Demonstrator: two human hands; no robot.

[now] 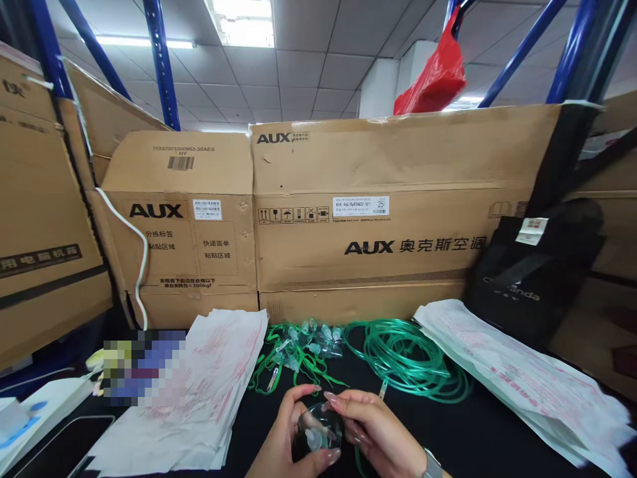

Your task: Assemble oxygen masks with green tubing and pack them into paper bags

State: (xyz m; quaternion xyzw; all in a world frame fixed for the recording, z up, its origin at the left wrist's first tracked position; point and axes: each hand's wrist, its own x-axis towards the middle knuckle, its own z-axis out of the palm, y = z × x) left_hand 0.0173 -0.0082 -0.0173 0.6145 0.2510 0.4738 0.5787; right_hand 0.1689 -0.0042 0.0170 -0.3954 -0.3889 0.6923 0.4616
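My left hand [284,435] is curled around a clear plastic face mask [318,435] with a pale connector in its middle, low in the view. From the other side, my right hand [371,421] pinches the mask's rim between thumb and fingers. A bit of green strap or tube hangs below my right hand; I cannot tell which. Just beyond lie green elastic straps [318,372] with small clear plastic fittings [323,335] behind them. A coil of clear green tubing [408,358] rests to the right of these.
White printed paper bags [199,398] are stacked on the left, and more white bags [517,378] lie on the right. Cardboard boxes [398,226] wall off the back of the black table. A black bag [527,285] hangs at right. A dark flat device [54,451] sits front left.
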